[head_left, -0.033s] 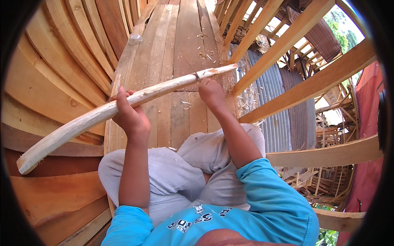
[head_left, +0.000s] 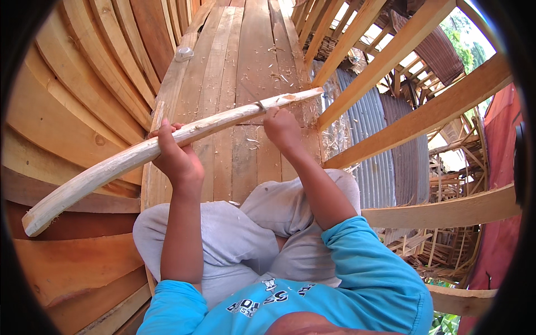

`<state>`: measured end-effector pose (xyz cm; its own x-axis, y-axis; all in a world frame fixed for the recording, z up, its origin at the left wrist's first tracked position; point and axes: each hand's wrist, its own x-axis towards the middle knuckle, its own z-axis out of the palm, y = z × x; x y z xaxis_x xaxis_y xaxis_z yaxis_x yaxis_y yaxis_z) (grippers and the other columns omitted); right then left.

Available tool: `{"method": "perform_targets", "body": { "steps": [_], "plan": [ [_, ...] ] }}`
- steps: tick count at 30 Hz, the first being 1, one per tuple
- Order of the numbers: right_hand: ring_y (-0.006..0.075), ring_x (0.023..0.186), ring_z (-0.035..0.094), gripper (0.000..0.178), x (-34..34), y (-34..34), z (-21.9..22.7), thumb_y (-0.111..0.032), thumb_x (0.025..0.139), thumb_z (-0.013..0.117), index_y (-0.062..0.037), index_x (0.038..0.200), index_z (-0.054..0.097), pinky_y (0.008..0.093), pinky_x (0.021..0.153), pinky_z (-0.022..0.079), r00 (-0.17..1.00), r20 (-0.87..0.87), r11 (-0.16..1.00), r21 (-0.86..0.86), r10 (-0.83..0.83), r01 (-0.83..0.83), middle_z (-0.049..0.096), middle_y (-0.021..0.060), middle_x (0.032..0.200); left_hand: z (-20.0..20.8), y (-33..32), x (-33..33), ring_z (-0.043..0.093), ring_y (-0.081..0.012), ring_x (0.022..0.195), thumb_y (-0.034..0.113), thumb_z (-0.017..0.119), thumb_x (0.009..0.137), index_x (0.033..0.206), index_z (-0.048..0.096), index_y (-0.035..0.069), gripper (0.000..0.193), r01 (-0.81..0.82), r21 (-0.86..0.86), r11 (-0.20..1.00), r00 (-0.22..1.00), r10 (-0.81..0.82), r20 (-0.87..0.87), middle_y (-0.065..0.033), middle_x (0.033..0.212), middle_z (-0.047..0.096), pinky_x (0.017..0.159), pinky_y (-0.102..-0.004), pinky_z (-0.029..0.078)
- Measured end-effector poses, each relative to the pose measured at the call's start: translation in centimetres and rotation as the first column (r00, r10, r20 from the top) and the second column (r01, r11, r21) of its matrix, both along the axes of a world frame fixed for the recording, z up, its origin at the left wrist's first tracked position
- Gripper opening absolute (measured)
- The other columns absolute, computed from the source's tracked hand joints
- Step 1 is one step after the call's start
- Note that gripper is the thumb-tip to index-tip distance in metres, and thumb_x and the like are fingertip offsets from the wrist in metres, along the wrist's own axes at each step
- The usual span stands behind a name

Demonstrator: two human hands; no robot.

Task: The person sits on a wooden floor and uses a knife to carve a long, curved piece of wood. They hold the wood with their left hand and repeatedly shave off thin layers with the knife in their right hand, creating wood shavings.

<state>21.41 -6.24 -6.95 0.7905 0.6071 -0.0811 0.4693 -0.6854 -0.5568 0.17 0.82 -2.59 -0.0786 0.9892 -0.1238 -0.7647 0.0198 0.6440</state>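
Observation:
A long, slightly curved, pale stripped wooden pole lies slantwise in front of me, its thick end low at the left and its cut, thinner end up at the right. My left hand is closed around its middle, thumb along the near side. Close to the thinner end, my right hand is a fist around what looks like a knife. Its narrow dark blade rests across the pole; the handle is hidden in the fist. A bare, paler cut patch shows on the pole just right of the blade.
Wood shavings are scattered over the plank floor. A small clear container sits at the far left. Stacked boards line the left side. Wooden beams fence the right, with corrugated metal sheets beyond.
My right hand and the blade have slid a little to the left along the pole. The left hand and the pole have hardly moved.

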Motion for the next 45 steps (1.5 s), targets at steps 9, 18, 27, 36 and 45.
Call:
{"method": "perform_targets", "body": {
  "steps": [9, 18, 27, 36, 45],
  "plan": [
    [0.0494, 0.1, 0.061, 0.057, 7.5, -1.2, -3.4, -0.035, 0.093, 0.033, 0.0092, 0.093, 0.068, 0.0511, 0.094, 0.045, 0.996, 0.027, 0.994, 0.071, -0.08, 0.078, 0.063, 0.0347, 0.1, -0.3, 0.1, 0.2, 0.056, -0.0154, 0.087, 0.013, 0.069, 0.083, 0.092, 0.044, 0.012, 0.027, 0.061, 0.016, 0.998, 0.998, -0.061, -0.005, -0.0049, 0.087, 0.053, 0.09, -0.036, 0.047],
    [0.0495, 0.104, 0.06, 0.055, 4.2, -0.3, -1.1, -0.034, 0.093, 0.033, 0.0088, 0.101, 0.067, 0.0519, 0.094, 0.045, 0.999, 0.031, 1.0, 0.006, -0.014, 0.014, 0.063, 0.035, 0.105, -0.2, -0.1, -0.4, 0.055, -0.0154, 0.088, 0.01, 0.069, 0.082, 0.089, 0.044, 0.013, 0.026, 0.067, 0.022, 0.997, 0.997, -0.067, -0.025, -0.0039, 0.087, 0.054, 0.088, -0.0357, 0.047],
    [0.0479, 0.113, 0.056, 0.055, 3.1, 0.4, -1.8, -0.034, 0.092, 0.033, 0.0088, 0.106, 0.065, 0.0491, 0.1, 0.042, 0.997, -0.068, 0.999, -0.004, -0.036, 0.035, 0.059, 0.0363, 0.115, -0.8, 0.9, 0.1, 0.055, -0.0147, 0.087, 0.008, 0.068, 0.081, 0.087, 0.045, 0.014, 0.025, 0.093, 0.071, 0.993, 0.995, -0.094, 0.012, -0.0031, 0.088, 0.054, 0.089, -0.0352, 0.047],
    [0.0474, 0.108, 0.059, 0.051, 11.7, -3.0, -4.9, -0.031, 0.092, 0.037, 0.009, 0.103, 0.066, 0.0512, 0.094, 0.045, 0.996, 0.084, 0.997, -0.076, 0.019, -0.013, 0.061, 0.0344, 0.112, -0.7, 0.9, 0.3, 0.054, -0.0148, 0.087, 0.009, 0.068, 0.08, 0.086, 0.044, 0.014, 0.025, 0.131, 0.034, 0.991, 0.991, -0.132, 0.003, -0.0031, 0.087, 0.052, 0.092, -0.0358, 0.045],
    [0.0501, 0.1, 0.061, 0.057, 0.2, 0.0, -1.9, -0.033, 0.093, 0.032, 0.012, 0.089, 0.067, 0.0525, 0.094, 0.045, 0.995, 0.053, 0.995, 0.046, 0.083, -0.085, 0.062, 0.0371, 0.097, -1.1, 0.9, 0.0, 0.055, -0.0149, 0.089, 0.009, 0.068, 0.081, 0.088, 0.045, 0.013, 0.025, 0.131, 0.035, 0.991, 0.991, -0.131, -0.001, -0.0036, 0.089, 0.052, 0.091, -0.0353, 0.046]
  ]
}}
